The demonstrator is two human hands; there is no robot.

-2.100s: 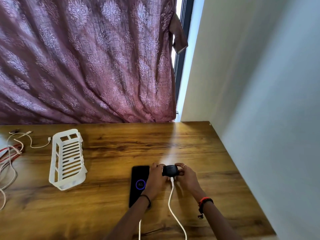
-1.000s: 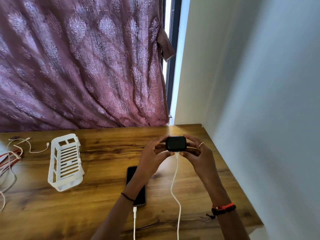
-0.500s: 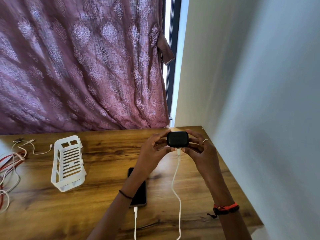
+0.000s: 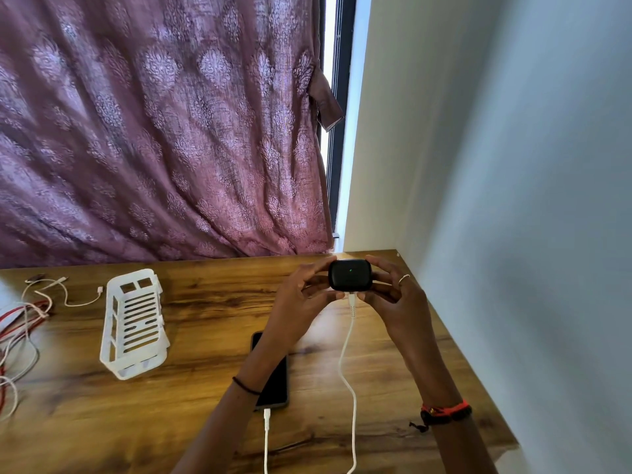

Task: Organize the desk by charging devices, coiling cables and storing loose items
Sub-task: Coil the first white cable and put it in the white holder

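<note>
– Earbud case (image 4: 350, 275) in the head view: why is it up in the air, above the desk's (image 4: 205, 422) far right corner?

– My guess is for a look at its front. A small green light shows there, and a white cable (image 4: 345, 354) is plugged into its underside, so the person seems to be checking that it charges.

– And the hands?

– Both are on it. The left hand (image 4: 301, 302) pinches the left end between thumb and fingertips; the right hand (image 4: 393, 302) does the same on the right end. The fingers are curled round the ends and the front is left uncovered, which fits a check of the light.

– What about the phone (image 4: 273, 381)?

– It lies flat near the front edge, partly under the left forearm, with its own charging lead (image 4: 266, 436) plugged into its near end. The screen is dark.

– What is left to do?

– The coiling, I think. Loose red and white cables (image 4: 20, 330) sprawl at the left edge, and a white slotted rack (image 4: 135, 323) lies just right of them, holding nothing that I can see.
</note>
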